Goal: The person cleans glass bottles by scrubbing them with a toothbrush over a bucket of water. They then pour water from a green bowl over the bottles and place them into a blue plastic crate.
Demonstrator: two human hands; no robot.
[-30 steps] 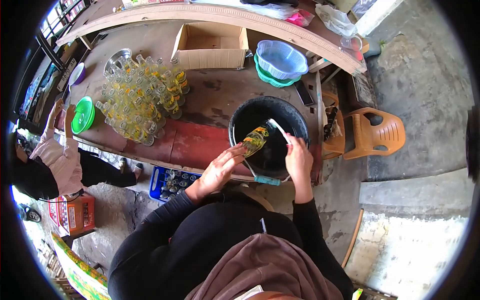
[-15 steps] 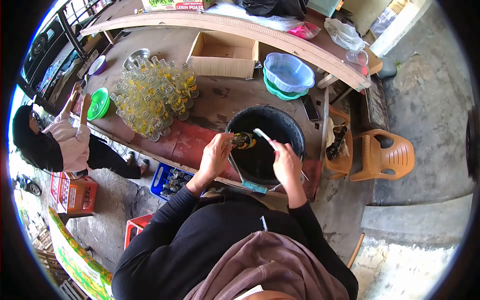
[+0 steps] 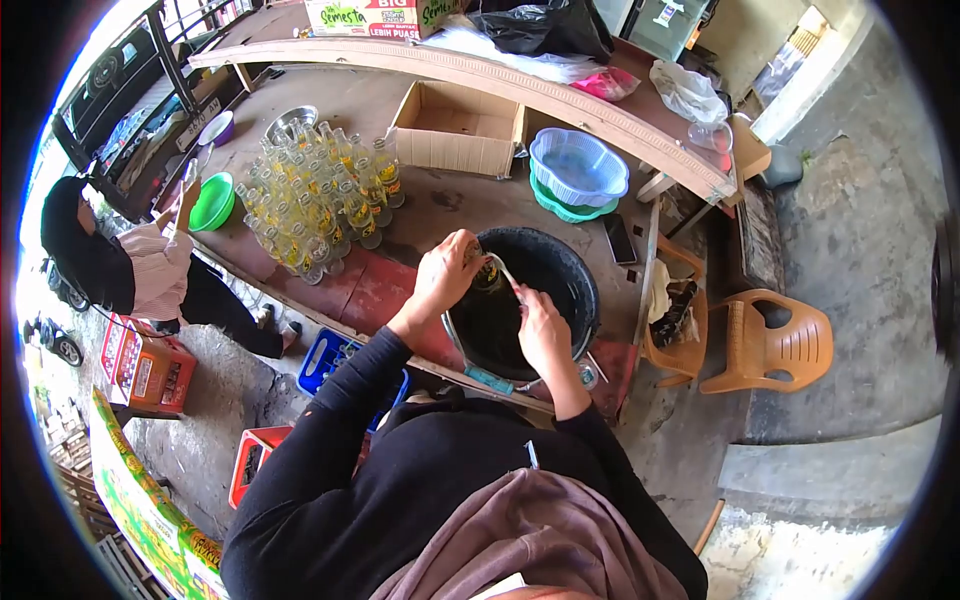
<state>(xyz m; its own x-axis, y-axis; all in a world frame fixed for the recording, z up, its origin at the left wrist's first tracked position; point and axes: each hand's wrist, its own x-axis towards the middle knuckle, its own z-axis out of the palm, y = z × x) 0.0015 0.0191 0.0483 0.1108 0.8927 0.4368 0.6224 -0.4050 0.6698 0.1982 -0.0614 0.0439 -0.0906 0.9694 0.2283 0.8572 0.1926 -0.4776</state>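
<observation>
Over a black bucket [image 3: 585,285] my left hand [image 3: 447,272] is wrapped round a glass bottle [image 3: 488,276], its label end toward the bucket's inside. My right hand [image 3: 545,335] grips a thin light-coloured brush [image 3: 503,264], whose far end meets the bottle near my left fingers. Whether the tip is inside the bottle is hard to tell. The bucket stands at the edge of the wooden table [image 3: 420,215], dark inside. Left of it, many clear bottles with yellow labels [image 3: 320,200] stand close together.
An open cardboard box [image 3: 455,150], blue and green plastic basins [image 3: 580,168] and a phone [image 3: 620,239] lie on the table. A person [image 3: 150,265] stands at the left by a green bowl [image 3: 212,203]. Crates [image 3: 160,375] are on the floor; orange chairs [image 3: 768,340] stand right.
My left hand has moved up with the bottle, now tilted differently. The brush, apart from the bottle before, now meets it, and my right hand has shifted left. The view has shifted slightly.
</observation>
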